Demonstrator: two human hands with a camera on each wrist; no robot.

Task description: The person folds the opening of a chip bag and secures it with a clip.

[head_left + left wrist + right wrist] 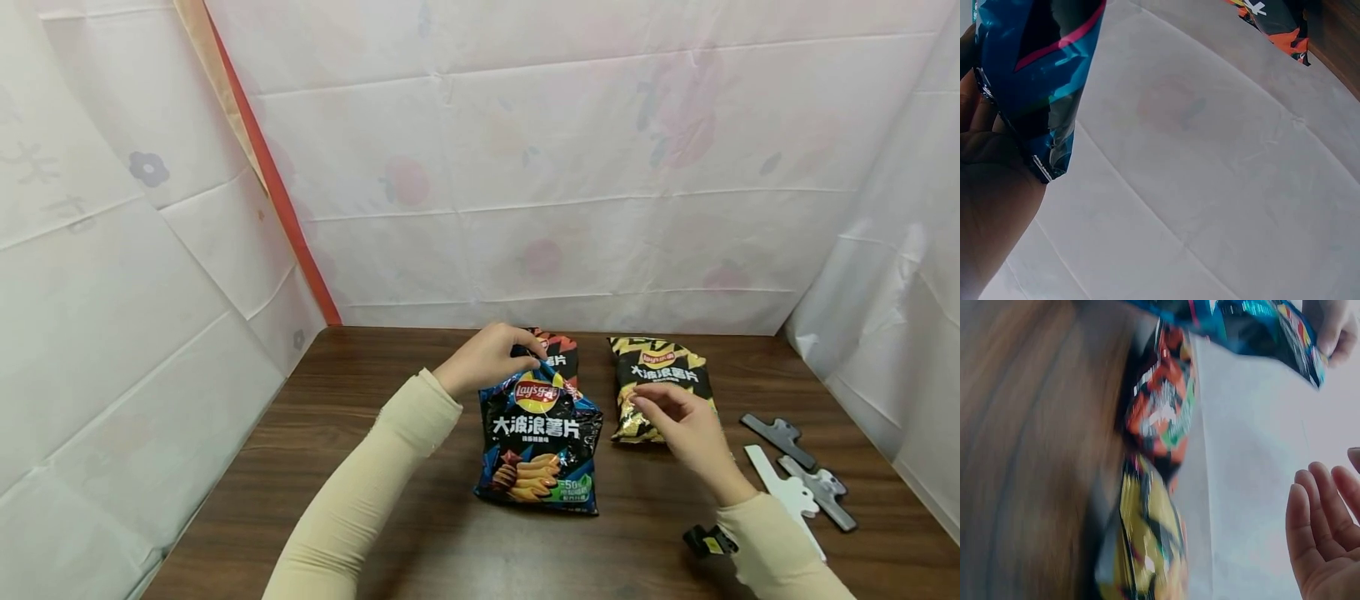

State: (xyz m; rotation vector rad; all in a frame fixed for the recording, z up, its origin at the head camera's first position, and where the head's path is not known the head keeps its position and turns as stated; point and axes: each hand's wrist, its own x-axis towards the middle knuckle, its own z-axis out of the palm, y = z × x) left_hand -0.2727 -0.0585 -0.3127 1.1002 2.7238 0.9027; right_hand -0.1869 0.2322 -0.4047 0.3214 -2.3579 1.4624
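My left hand (pixel 491 357) pinches the top edge of a blue and black Lay's chip bag (pixel 536 442), which hangs upright with its printed front towards me. In the left wrist view, part of this blue bag (pixel 1054 56) covers the fingers. My right hand (pixel 686 433) is apart from the blue bag, in front of a yellow and black chip bag (pixel 667 364). Its fingers (pixel 1325 509) are extended and hold nothing in the right wrist view. Behind the blue bag, a red and black chip bag (pixel 564 350) is mostly hidden.
At the right of the brown wooden table (pixel 352 433) lie a dark grey clip (pixel 780 437), a white clip (pixel 783 492) and a grey clip (pixel 821 492). A small black object (pixel 705 542) is beside my right sleeve. White patterned sheets (pixel 525 167) enclose the table's back and sides.
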